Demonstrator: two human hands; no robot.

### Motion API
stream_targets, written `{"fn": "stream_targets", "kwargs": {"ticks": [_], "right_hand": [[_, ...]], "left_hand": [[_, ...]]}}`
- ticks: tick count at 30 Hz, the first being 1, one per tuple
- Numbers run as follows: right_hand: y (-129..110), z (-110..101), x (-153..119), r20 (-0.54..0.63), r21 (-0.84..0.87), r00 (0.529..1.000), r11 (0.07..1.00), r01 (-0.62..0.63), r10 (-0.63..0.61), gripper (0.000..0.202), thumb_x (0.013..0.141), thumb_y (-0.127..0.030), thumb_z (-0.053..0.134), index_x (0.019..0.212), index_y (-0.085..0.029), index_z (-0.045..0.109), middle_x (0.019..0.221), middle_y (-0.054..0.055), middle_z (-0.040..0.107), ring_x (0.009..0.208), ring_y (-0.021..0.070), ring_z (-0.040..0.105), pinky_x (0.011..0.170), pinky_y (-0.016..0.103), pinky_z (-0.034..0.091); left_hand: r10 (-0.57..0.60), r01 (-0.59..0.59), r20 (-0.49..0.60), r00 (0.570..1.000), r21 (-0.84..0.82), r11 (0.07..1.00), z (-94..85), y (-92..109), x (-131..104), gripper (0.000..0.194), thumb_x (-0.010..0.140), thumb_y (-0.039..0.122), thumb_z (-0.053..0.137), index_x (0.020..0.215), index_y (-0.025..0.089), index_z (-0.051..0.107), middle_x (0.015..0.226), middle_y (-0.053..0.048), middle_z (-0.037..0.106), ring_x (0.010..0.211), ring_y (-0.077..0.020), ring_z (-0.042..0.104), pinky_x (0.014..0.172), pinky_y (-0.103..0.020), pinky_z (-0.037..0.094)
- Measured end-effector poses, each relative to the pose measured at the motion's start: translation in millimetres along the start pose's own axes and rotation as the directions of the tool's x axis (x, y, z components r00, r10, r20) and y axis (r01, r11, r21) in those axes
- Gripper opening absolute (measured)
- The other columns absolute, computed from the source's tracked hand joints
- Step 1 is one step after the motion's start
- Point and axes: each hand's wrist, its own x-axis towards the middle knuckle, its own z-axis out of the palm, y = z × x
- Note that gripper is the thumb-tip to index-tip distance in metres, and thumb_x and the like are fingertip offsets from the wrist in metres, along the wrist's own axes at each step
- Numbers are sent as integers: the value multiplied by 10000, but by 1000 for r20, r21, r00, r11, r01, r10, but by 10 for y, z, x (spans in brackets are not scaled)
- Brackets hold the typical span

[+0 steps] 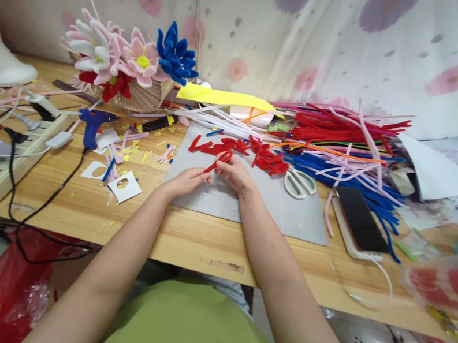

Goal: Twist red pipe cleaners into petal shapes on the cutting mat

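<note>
Between my two hands is a red pipe cleaner (pixel 218 161), bent into a loop. My left hand (pixel 190 181) pinches its lower end, and my right hand (pixel 233 173) grips it near the looped upper part. Both hands are just above a grey cutting mat (pixel 283 216). Behind them on the mat lies a row of bent red pipe-cleaner pieces (pixel 266 159). Scissors with pale handles (pixel 299 183) rest to the right of these pieces.
Bundles of pipe cleaners (pixel 341 129) lie at the back right, beside a phone (pixel 362 217). To the left are a blue glue gun (pixel 94 125), paper scraps (pixel 125 186) and a cabled power strip (pixel 15 159). Fuzzy flowers (pixel 142 57) stand at the back left.
</note>
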Motion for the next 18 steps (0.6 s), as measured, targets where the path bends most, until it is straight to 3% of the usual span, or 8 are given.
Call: {"fn": "stream_targets", "kwargs": {"ticks": [10,18], "right_hand": [[-16,-82,34,-85,23,995,998,63,-61,367,560,-440,774,752,-197,578,602,-53,492,529,67,445,560,229,389],[22,-88,87,-187,11,977,995,103,-99,318,625,-438,732,686,-193,538,577,-54,487,502,55,420,525,216,364]], "left_hand": [[-29,31,31,999,-68,997,-6,-64,-13,272,806,400,492,705,164,582,517,47,356,492,-91,313,464,-211,259],[-55,64,70,996,-130,989,-2,-80,10,294,785,439,516,690,165,563,494,55,318,467,-84,282,444,-215,214]]}}
